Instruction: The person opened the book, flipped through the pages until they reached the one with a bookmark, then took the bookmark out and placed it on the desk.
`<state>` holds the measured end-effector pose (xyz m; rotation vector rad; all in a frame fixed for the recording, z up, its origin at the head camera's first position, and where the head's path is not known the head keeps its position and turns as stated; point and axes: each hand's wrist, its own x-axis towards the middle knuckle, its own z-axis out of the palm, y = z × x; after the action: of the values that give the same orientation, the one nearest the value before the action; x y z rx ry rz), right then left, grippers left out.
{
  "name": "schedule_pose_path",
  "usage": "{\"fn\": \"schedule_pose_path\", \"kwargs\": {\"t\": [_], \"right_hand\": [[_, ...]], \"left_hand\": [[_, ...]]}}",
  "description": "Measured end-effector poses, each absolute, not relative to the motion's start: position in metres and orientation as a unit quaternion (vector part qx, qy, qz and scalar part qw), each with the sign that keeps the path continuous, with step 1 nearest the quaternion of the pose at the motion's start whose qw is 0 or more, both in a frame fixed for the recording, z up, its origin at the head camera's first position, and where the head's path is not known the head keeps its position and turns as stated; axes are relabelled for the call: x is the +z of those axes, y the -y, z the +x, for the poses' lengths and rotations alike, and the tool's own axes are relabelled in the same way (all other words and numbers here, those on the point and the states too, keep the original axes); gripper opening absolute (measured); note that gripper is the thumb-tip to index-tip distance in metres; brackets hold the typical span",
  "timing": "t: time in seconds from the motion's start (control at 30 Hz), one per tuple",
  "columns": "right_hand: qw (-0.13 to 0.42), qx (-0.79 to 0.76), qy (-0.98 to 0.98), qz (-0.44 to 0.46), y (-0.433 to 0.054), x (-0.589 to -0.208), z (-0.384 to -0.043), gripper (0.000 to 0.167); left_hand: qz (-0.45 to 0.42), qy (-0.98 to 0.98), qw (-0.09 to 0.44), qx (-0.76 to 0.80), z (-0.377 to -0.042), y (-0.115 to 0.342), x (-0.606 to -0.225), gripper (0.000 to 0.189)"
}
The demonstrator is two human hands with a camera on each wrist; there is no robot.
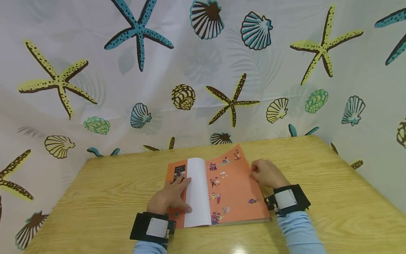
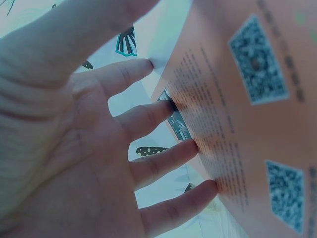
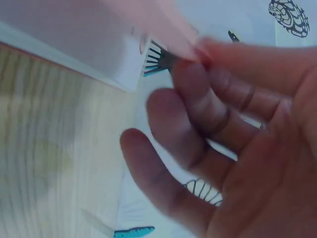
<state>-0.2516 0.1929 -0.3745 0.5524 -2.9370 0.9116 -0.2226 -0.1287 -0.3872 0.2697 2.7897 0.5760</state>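
An open book lies on the table, with an orange page [image 1: 233,190] of small cartoon figures on its right side. To the left of that page runs a white page [image 1: 197,194], and an orange strip with a dark photo [image 1: 179,169] shows at the far left. My left hand [image 1: 168,198] rests spread over the left side; its fingertips touch the printed orange sheet [image 2: 218,114] in the left wrist view. With thumb and index finger, my right hand [image 1: 268,173] pinches the right edge of the orange page, whose upper corner is raised. The other right fingers [image 3: 168,121] curl loosely.
The book sits near the front middle of a wooden table [image 1: 111,197]. Behind the table hangs a white cloth [image 1: 165,77] printed with starfish and shells. Both wrists wear black straps, the left strap [image 1: 152,227] close to the table's front.
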Motion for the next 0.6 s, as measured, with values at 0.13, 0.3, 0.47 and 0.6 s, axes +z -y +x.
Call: {"fn": "schedule_pose_path", "kwargs": {"t": [0.13,0.3,0.47,0.6], "right_hand": [[-0.077,0.397,0.891,0.207,-0.194,-0.368,-0.25,0.042],[-0.176,0.469,0.835,0.226,-0.183,-0.356,-0.244,0.076],[-0.215,0.463,0.823,0.25,-0.158,-0.355,-0.241,0.081],[-0.229,0.43,0.835,0.257,-0.135,-0.36,-0.238,0.072]], "left_hand": [[0.093,-0.964,0.14,0.205,-0.221,0.129,-0.387,0.097],[0.097,-0.964,0.14,0.205,-0.221,0.131,-0.387,0.097],[0.098,-0.964,0.142,0.203,-0.222,0.132,-0.387,0.097],[0.102,-0.964,0.145,0.2,-0.223,0.133,-0.387,0.096]]}}
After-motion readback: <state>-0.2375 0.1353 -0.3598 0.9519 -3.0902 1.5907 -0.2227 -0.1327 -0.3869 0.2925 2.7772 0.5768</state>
